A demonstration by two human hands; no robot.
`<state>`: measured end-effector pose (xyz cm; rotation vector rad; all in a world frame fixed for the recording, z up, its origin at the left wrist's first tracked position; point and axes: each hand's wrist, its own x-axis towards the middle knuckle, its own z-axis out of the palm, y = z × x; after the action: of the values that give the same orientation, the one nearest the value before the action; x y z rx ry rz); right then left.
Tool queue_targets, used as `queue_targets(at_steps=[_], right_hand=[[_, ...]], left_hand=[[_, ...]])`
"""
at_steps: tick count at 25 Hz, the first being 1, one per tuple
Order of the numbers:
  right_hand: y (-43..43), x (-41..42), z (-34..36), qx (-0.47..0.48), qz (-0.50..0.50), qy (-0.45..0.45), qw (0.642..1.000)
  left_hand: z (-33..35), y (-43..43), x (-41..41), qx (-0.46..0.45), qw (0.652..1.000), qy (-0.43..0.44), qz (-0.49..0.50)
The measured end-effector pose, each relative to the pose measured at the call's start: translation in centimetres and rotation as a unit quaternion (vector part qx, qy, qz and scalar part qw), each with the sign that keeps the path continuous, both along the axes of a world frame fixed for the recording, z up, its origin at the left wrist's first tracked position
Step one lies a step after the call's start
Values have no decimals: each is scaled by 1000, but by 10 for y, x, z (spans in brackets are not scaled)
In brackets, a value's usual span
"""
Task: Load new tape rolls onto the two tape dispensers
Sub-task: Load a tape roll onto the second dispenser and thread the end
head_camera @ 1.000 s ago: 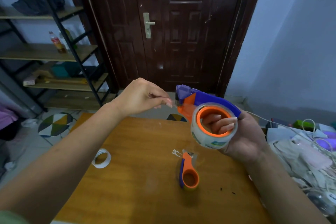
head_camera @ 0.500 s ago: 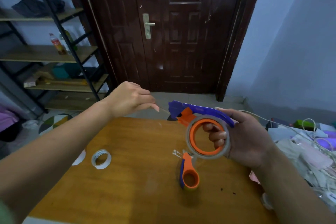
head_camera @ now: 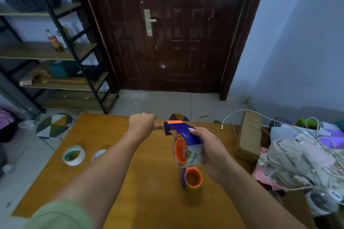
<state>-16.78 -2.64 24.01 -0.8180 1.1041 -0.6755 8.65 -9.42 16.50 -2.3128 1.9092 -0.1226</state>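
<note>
My right hand (head_camera: 210,147) grips a blue and orange tape dispenser (head_camera: 181,130) above the wooden table (head_camera: 141,191); a clear tape roll (head_camera: 191,155) sits on its orange hub. My left hand (head_camera: 142,122) is pinched shut just left of the dispenser's front end, apparently on the tape's loose end, which is too thin to see. A second blue and orange dispenser (head_camera: 191,178) lies on the table right below the held one, partly hidden by it. Two spare tape rolls rest at the table's left: a bigger white one (head_camera: 73,155) and a smaller one (head_camera: 97,154) half behind my left forearm.
A cardboard box (head_camera: 248,135) and a white cable (head_camera: 230,117) are at the table's right edge, with a pile of cloth and cords (head_camera: 301,158) beyond. A dark door (head_camera: 175,29) faces me; a metal shelf (head_camera: 55,52) stands at the left.
The view has tipped downward. My right hand turned the dispenser so the roll faces left and sits lower over the table. My left hand stays pinched near its front end.
</note>
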Motion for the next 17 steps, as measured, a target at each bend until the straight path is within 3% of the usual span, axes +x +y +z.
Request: queue_targets(at_steps=[4, 9, 12, 13, 14, 16, 17], right_hand=[[11, 9, -24, 36, -6, 26, 999], [17, 0, -31, 78, -35, -15, 996], [8, -19, -22, 44, -34, -13, 998], [6, -25, -18, 30, -31, -11, 999], [5, -29, -15, 17, -26, -4, 999], [7, -31, -8, -6, -13, 12, 1000], [9, -31, -6, -17, -7, 15, 1000]], left_hand=[[-25, 9, -13, 104, 993, 12, 58], [-42, 41, 22, 28, 999, -35, 4], [-51, 60, 50, 40, 984, 74, 157], [-51, 63, 45, 63, 959, 174, 213], [-48, 66, 31, 105, 906, 314, 263], [-35, 74, -12, 236, 705, 593, 310], [-31, 75, -32, 283, 602, 684, 301]])
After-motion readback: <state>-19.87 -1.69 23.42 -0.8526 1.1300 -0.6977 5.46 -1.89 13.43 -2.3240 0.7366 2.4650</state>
